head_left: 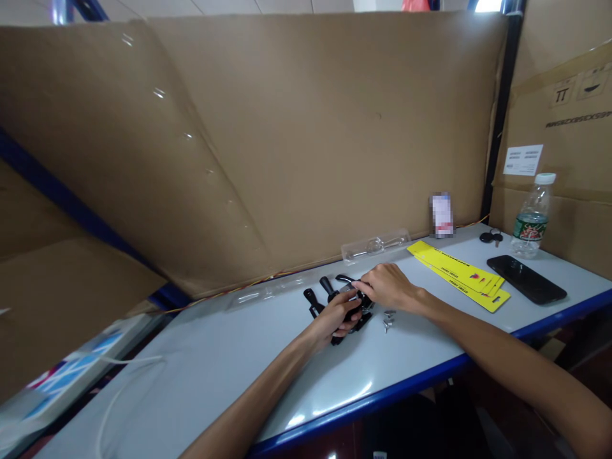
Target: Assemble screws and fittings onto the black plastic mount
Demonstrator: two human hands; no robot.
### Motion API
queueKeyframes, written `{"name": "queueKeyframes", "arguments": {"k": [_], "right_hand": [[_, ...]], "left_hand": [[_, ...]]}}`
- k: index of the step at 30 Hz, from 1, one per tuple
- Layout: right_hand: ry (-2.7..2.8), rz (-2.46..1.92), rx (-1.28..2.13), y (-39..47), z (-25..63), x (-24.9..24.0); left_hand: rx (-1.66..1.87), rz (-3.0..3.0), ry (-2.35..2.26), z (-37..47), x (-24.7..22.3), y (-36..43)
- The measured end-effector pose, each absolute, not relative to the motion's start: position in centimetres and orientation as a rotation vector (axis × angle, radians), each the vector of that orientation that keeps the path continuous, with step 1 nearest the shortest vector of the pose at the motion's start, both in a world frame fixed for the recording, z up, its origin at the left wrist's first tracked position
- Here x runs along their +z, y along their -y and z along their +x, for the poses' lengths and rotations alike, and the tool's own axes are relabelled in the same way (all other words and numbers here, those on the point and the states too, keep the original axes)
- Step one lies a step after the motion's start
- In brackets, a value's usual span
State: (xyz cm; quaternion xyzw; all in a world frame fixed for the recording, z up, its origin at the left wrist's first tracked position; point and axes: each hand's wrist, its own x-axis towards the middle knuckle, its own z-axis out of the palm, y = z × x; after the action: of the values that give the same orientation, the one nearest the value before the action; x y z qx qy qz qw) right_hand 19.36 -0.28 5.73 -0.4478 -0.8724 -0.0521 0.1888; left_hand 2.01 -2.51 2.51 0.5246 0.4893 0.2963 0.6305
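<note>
My left hand [340, 313] is closed around a black spokeshave [354, 315], low over the table. My right hand [385, 285] is closed at the upper end of the same tool, its thumb and fingers pinched on a part I cannot make out. The fingers cover most of the tool's body. Beside my left hand lie more black spokeshaves, their handles [310, 296] pointing away from me. A few small shiny metal screws [387, 323] lie just right of the hands.
Clear plastic blister shells [375, 247] lie along the cardboard wall [306, 140]. Yellow printed cards [459, 277], a black phone [526, 279], keys [491, 236] and a water bottle [531, 220] are at the right. A white cable [129, 361] crosses the table's left part.
</note>
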Motion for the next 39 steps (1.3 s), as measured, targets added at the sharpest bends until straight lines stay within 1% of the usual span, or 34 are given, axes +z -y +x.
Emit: {"name": "queueKeyframes", "arguments": {"k": [4, 9, 12, 20, 29, 34, 39], "right_hand": [[2.379, -1.277, -0.124, -0.1, 19.9, 6.0], [2.538, -1.106, -0.04, -0.5, 20.7, 6.0], [2.567, -1.094, -0.032, -0.7, 20.7, 5.7], [2.601, -1.171, -0.088, -0.3, 20.1, 5.4], [2.453, -1.256, -0.143, -0.1, 20.2, 6.5], [2.532, -1.335, -0.111, 0.3, 19.0, 5.3], [2.43, -1.478, 0.026, 0.0, 18.7, 4.9]], "left_hand": [[0.674, 1.195, -1.144, 2.0, 2.5, 2.6], [0.7, 1.195, -1.119, 1.9, 2.6, 2.7], [0.691, 1.194, -1.138, 2.0, 2.8, 2.8], [0.672, 1.213, -1.113, 2.0, 2.7, 2.7], [0.668, 1.201, -1.122, 1.9, 2.5, 2.6], [0.664, 1.223, -1.125, 1.9, 2.7, 2.7], [0.652, 1.236, -1.134, 1.9, 2.7, 2.7]]}}
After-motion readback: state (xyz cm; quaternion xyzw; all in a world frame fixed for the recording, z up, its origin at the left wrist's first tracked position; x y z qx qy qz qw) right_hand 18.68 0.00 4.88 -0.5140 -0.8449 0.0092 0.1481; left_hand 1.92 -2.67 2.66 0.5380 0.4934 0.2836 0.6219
